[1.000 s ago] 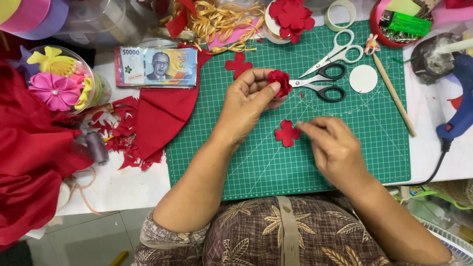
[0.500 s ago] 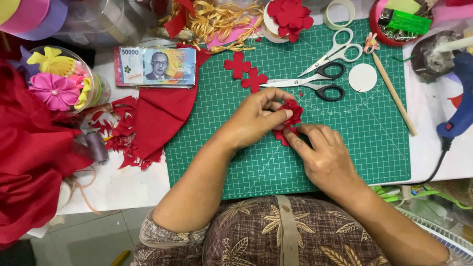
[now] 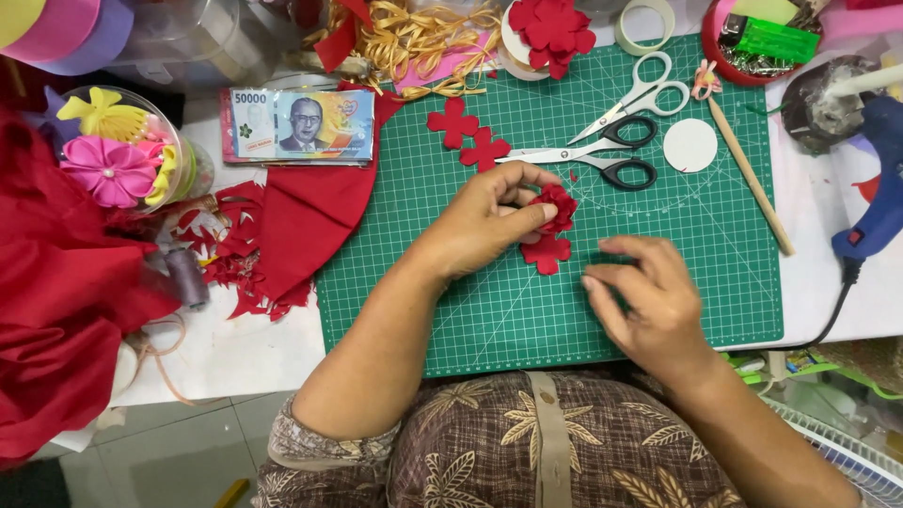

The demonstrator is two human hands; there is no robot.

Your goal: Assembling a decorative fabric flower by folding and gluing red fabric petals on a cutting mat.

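Over the green gridded cutting mat (image 3: pixel 527 320), the left hand (image 3: pixel 489 221) is pinching a small layered red felt flower (image 3: pixel 557 205) between fingertips, while the right hand (image 3: pixel 644 296), fingers loosely curled and empty, is hovering just beside it, so a loose pinch is risking the layers slipping apart.

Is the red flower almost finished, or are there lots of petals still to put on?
Partly done. The left hand pinches a small red flower that already has layered petals. One flat petal piece lies just under it on the green mat, and the right hand hovers nearby, holding nothing. Two more cut pieces wait near the scissors, so a few layers look left.
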